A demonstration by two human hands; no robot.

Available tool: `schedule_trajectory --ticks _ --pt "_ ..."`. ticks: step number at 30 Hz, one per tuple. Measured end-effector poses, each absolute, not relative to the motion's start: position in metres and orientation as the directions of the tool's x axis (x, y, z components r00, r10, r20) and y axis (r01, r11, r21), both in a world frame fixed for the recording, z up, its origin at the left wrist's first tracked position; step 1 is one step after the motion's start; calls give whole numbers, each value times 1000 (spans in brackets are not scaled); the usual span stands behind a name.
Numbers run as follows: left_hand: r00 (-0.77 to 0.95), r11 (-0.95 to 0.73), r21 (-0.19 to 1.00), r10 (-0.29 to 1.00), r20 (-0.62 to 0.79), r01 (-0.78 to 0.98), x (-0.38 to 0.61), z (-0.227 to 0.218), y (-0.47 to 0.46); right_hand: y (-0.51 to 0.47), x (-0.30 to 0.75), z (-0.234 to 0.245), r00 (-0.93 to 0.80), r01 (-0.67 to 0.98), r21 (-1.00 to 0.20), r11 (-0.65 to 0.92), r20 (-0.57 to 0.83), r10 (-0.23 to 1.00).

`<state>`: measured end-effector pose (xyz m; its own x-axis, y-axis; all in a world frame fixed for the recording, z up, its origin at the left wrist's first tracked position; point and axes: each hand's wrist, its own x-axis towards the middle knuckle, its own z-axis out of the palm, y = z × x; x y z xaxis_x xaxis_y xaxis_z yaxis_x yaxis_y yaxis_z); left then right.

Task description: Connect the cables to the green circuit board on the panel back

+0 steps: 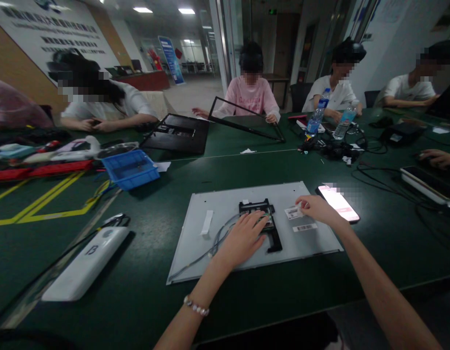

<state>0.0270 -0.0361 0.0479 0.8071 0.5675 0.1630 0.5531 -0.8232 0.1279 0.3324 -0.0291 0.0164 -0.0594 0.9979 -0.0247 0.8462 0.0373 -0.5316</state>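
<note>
Pale beaded bracelet [196, 305] nearest, the left hand [246, 236] spreads open over a black plastic bracket [275, 239]; the right hand [316, 209] pinches a white label [292, 213]. Beneath both, a flat grey panel [225, 204] seems stiff, fragile: grip edges.

On the near left, a white device [87, 265] is bearing a dark mark, reading as either "B" or "13". On the near pale panel [191, 238], a barcode label [304, 227] and a printed label [291, 213] are showing print too small to read. Far left, a wall sign [62, 30] is carrying blurred Chinese characters.
</note>
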Motion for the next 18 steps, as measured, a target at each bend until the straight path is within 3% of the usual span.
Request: schedule_trajectory --ticks 4,7,10,12,18 --pt "773 -798 147 603 198 584 44 52 -44 -37 329 13 104 725 -679 -111 -51 993" --pt "735 -772 179 636 236 610 57 46 -46 -46 307 11 146 426 -891 -157 -104 984" --pt "705 -757 217 653 277 616 64 32 -45 -51 279 6 111 159 -973 -165 -148 983" --pt "698 -756 235 655 290 611 64 24 -45 -52 265 1 118 106 -979 -176 -163 979" --pt "713 -765 221 644 277 604 62 22 -47 -53 257 -8 119 146 -972 -184 -167 979"
